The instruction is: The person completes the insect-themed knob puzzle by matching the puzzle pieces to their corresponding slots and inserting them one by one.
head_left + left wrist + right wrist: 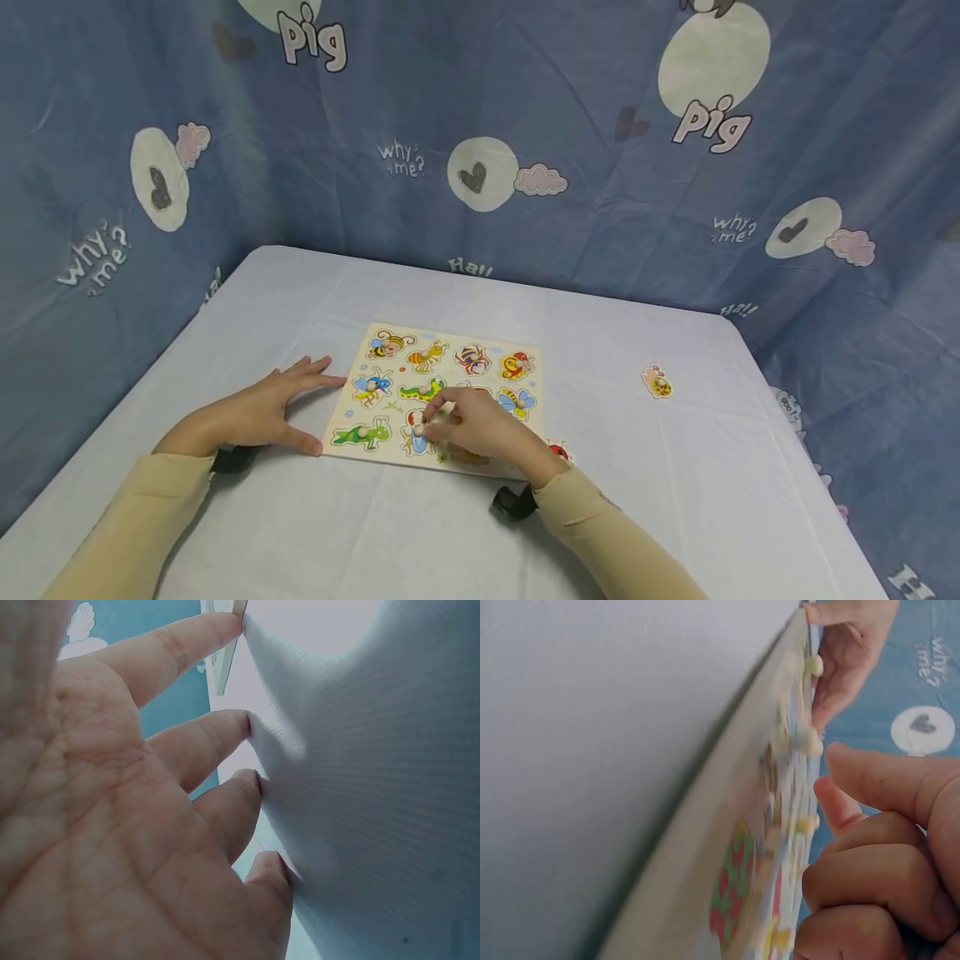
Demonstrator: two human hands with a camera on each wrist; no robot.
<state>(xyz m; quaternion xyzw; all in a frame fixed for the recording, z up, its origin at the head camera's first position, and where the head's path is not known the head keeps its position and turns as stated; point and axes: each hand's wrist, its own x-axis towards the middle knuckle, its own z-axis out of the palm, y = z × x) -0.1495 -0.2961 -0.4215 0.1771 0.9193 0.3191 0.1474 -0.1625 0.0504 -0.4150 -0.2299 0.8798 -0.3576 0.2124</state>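
Observation:
A wooden peg puzzle board (347, 417) with insect pieces lies on the table. My left hand (258, 408) is spread at its left side, thumb and index fingertips touching the edge; the left wrist view shows the spread fingers (199, 746) resting on the cloth. My right hand (480, 421) hovers over the front half of the board, thumb and index finger bent beside the blue beetle piece (417, 437). In the right wrist view a small gap shows between the thumb and a round knob (808, 742). The right hand hides some pieces behind it.
A ladybug piece (557, 450) lies against the board's right side, partly hidden by the right wrist. Farther right on the white tablecloth (720, 467) lies another small insect piece (657, 382). A blue printed curtain (600, 233) stands behind the table.

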